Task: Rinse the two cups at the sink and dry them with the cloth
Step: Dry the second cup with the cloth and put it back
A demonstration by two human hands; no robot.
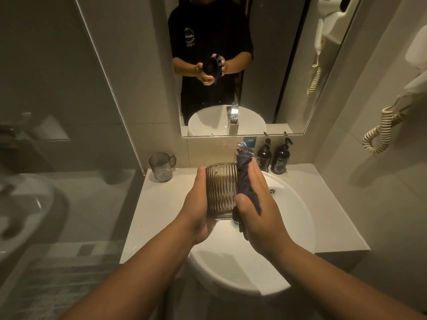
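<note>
Left hand (196, 204) grips ribbed cup (221, 190); right hand (256, 209) presses cloth (246, 183) against it

Ribbed, see-through smoky cup (222, 191), dark soft cloth (246, 188) against it; glossy white ceramic basin (293, 218), shiny metal drain (235, 223), smooth clear plastic mug (161, 167).

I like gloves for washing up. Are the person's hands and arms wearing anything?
No gloves. Both hands, left and right, are bare, and so are the forearms: no sleeves, watch or rings show. The mirror shows a black short-sleeved T-shirt with a pale round print on the chest.
</note>
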